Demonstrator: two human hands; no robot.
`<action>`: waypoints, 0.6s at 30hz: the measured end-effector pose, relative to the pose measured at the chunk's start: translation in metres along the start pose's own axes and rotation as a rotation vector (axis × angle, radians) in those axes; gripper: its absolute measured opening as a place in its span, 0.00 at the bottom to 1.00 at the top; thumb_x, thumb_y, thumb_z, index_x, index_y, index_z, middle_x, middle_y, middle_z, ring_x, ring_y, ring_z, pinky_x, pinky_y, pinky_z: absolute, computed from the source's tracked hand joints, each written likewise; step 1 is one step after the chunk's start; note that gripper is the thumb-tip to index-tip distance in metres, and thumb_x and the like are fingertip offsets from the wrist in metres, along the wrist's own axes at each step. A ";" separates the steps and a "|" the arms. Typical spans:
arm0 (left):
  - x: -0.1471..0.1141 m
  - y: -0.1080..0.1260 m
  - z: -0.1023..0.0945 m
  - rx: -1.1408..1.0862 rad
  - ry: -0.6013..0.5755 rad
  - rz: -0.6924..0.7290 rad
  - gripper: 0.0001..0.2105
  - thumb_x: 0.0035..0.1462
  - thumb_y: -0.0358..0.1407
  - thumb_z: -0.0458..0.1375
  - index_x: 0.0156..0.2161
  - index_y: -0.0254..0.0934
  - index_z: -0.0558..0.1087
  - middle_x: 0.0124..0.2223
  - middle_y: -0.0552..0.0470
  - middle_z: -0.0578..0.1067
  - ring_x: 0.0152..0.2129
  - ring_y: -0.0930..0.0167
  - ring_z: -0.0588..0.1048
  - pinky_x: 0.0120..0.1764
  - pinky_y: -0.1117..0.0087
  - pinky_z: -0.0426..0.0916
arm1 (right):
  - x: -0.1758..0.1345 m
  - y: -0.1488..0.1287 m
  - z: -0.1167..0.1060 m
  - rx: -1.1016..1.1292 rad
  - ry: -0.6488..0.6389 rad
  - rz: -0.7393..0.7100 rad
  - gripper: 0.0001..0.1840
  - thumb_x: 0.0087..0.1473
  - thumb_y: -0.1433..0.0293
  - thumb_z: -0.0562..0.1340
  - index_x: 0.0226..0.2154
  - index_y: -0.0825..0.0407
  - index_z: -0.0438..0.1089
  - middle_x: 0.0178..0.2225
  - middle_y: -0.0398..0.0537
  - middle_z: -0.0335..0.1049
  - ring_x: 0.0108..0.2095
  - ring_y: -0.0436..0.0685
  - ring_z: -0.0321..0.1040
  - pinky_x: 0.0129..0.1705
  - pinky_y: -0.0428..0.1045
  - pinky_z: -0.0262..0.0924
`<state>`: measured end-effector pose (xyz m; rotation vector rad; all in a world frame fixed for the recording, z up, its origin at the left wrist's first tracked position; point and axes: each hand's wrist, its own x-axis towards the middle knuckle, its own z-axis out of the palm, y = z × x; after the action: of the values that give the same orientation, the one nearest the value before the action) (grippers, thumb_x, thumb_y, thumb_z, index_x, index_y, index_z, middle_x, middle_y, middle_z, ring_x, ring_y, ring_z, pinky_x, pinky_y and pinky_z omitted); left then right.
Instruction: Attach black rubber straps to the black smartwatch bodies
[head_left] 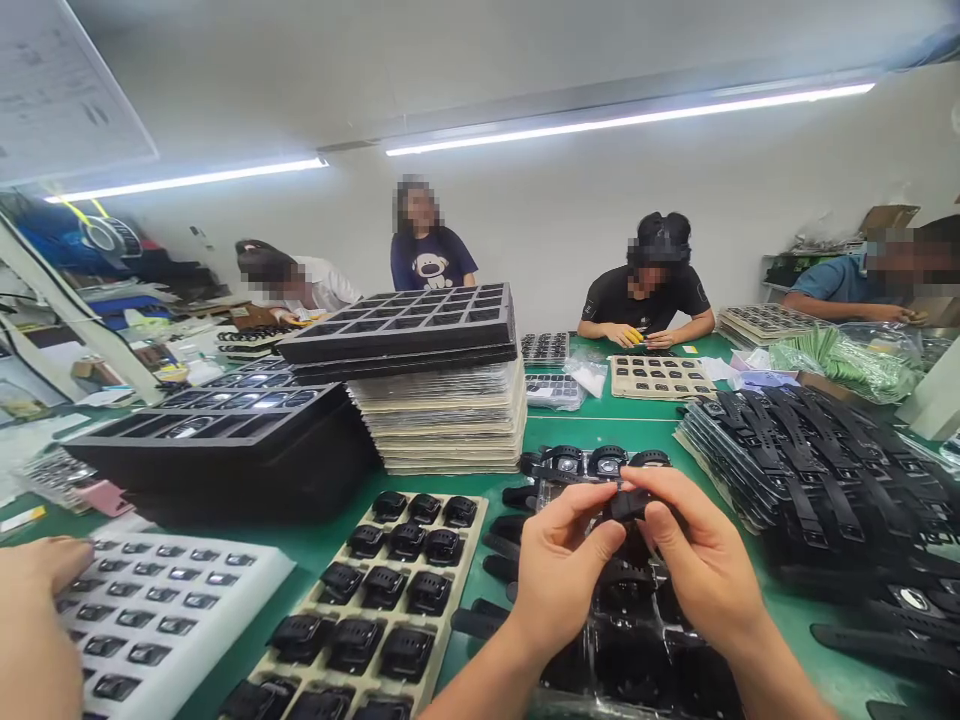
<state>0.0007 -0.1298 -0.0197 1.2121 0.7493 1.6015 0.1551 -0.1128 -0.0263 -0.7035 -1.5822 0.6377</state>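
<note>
The head view has both hands near the worktop's (637, 432) near edge: the left hand (566, 560) and the right hand (697, 550) pinch a small black watch (626, 505) between thumbs and fingertips, just above a clear tray (591, 645). The fingers cover much of it, so whether they grip the case or only the strap is hard to tell. A good hold here would probably be light: thumbs on the rubbery strap, skin off the glass, and the piece low over the tray so a slip falls softly.

The tray is thin, glinting plastic, with round-backed watches at its far end. Loose straps (480, 620), matt and tapering, lie along its left side. Next, leftward, a beige moulded tray (455, 590) seats curled watches in rows. Toward the near left corner is a white foam tray (247, 590) of small glossy cases, another person's hand (64, 560) at its edge. Behind these rise black foam boxes (247, 480) and a pile of pale trays (442, 420). By the right edge, straps drape limply over a stack of clear trays (727, 465).
</note>
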 end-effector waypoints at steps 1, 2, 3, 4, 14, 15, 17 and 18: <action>0.000 0.000 0.001 -0.019 0.014 -0.021 0.15 0.51 0.40 0.74 0.44 0.41 0.84 0.44 0.47 0.84 0.43 0.66 0.82 0.49 0.71 0.76 | -0.001 0.002 0.001 0.002 0.025 0.014 0.15 0.68 0.62 0.61 0.55 0.38 0.76 0.47 0.48 0.77 0.47 0.59 0.74 0.50 0.54 0.71; -0.001 -0.001 0.001 -0.039 0.035 -0.038 0.17 0.50 0.40 0.74 0.46 0.42 0.83 0.45 0.47 0.85 0.43 0.66 0.82 0.49 0.71 0.76 | -0.002 0.004 0.002 0.010 0.055 0.023 0.16 0.69 0.61 0.61 0.57 0.38 0.75 0.47 0.48 0.77 0.47 0.60 0.75 0.50 0.55 0.72; -0.001 -0.001 0.002 -0.055 0.053 -0.051 0.18 0.50 0.40 0.75 0.46 0.42 0.83 0.45 0.47 0.85 0.43 0.66 0.82 0.48 0.71 0.76 | -0.003 0.005 0.003 0.017 0.086 0.021 0.16 0.69 0.61 0.61 0.56 0.38 0.75 0.47 0.48 0.78 0.46 0.60 0.76 0.50 0.55 0.72; -0.001 -0.002 0.002 -0.064 0.064 -0.058 0.18 0.49 0.40 0.75 0.46 0.41 0.83 0.44 0.46 0.85 0.43 0.66 0.83 0.48 0.71 0.76 | -0.003 0.005 0.004 0.018 0.111 0.006 0.15 0.68 0.62 0.61 0.54 0.39 0.77 0.46 0.48 0.79 0.46 0.60 0.76 0.50 0.55 0.73; 0.001 0.002 -0.004 0.076 -0.014 0.039 0.12 0.52 0.37 0.72 0.43 0.37 0.84 0.43 0.45 0.84 0.42 0.63 0.81 0.49 0.64 0.77 | 0.004 -0.009 -0.002 -0.059 -0.038 -0.064 0.14 0.66 0.66 0.64 0.50 0.36 0.80 0.49 0.46 0.81 0.50 0.61 0.78 0.52 0.54 0.75; 0.001 0.001 -0.004 0.080 -0.012 0.037 0.12 0.53 0.37 0.72 0.43 0.38 0.84 0.43 0.45 0.84 0.42 0.63 0.81 0.49 0.64 0.76 | 0.003 -0.009 -0.002 -0.072 -0.047 -0.055 0.14 0.67 0.66 0.63 0.51 0.35 0.80 0.50 0.46 0.81 0.51 0.61 0.78 0.53 0.54 0.74; 0.001 -0.001 -0.003 0.079 -0.001 0.038 0.12 0.54 0.38 0.71 0.44 0.38 0.84 0.44 0.45 0.84 0.44 0.63 0.81 0.50 0.63 0.76 | 0.002 -0.009 -0.003 -0.089 -0.067 -0.041 0.15 0.67 0.66 0.63 0.53 0.34 0.79 0.53 0.45 0.79 0.53 0.60 0.76 0.54 0.54 0.73; 0.002 -0.002 -0.003 0.081 0.002 0.042 0.13 0.54 0.38 0.71 0.45 0.38 0.84 0.44 0.45 0.84 0.44 0.63 0.81 0.50 0.63 0.76 | 0.002 -0.009 -0.003 -0.089 -0.081 -0.035 0.16 0.68 0.66 0.62 0.53 0.34 0.78 0.53 0.45 0.79 0.53 0.59 0.75 0.55 0.53 0.73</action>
<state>-0.0013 -0.1275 -0.0215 1.2912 0.8015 1.6204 0.1574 -0.1172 -0.0176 -0.7217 -1.7023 0.5794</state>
